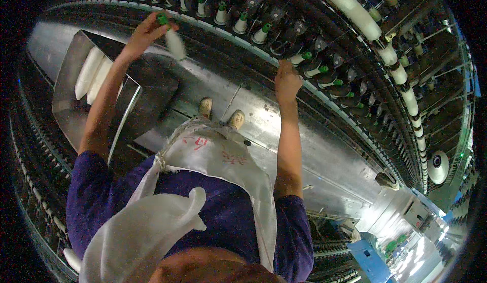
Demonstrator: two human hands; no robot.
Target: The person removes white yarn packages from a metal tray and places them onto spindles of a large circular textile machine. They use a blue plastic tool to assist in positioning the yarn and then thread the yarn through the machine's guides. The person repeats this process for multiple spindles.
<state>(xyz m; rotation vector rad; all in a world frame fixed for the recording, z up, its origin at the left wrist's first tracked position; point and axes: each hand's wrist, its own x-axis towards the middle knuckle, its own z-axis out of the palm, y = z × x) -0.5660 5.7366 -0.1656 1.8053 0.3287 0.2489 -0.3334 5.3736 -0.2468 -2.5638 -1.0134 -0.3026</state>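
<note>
My left hand (147, 34) is closed around the green end of a white yarn bobbin (175, 45), which hangs tilted, apart from the spinning machine. Farther right, my right hand (288, 82) is raised to the machine's spindle rail, its fingers closed. Right at its fingertips, a white bobbin with a green top (300, 58) leans on the rail. Whether the fingers touch this bobbin or hold a thread cannot be made out. More green-topped bobbins (241, 23) stand in a row along the rail to the left.
At my left, a metal bin (68, 87) holds long white rolls (90, 72). Large white roving spools (355, 14) hang along the upper right. Below lies a shiny metal floor (264, 118) under my shoes. Another machine row (38, 181) runs along the far left.
</note>
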